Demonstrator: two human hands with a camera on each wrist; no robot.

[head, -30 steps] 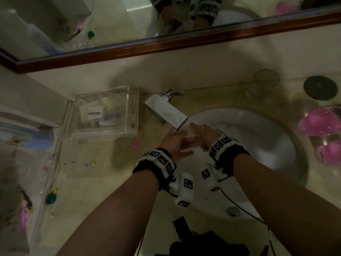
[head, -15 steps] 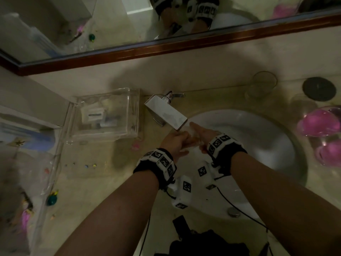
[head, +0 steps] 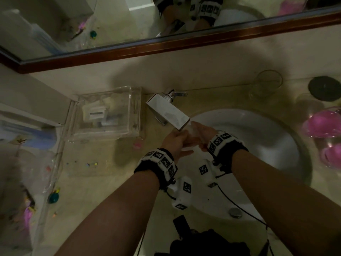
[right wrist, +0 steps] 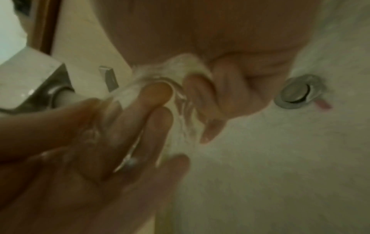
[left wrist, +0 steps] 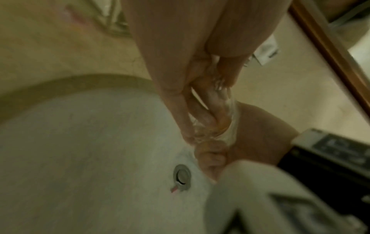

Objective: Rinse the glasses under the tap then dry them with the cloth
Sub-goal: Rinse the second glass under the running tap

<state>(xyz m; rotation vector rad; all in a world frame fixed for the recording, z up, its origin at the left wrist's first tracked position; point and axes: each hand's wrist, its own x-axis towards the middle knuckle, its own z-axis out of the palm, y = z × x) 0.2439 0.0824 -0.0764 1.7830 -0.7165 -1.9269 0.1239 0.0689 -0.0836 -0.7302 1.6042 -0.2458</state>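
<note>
A clear glass (head: 186,139) lay tilted under the tap (head: 168,112), over the sink's (head: 267,145) left edge; another glass (head: 265,85) stood upright at the surface's back edge.

A clear, colourless glass (head: 188,134) is seen under a chrome-silver tap (head: 168,112). The sink (head: 273,145) is white, set in a beige counter (head: 110,182). Black wristbands (head: 156,166) are patterned with white squares bearing black markers. The mirror (head: 166,47) is framed in reddish-brown wood. Pink objects (head: 322,122) and a black disc (head: 323,87) are shown at the right.
</note>
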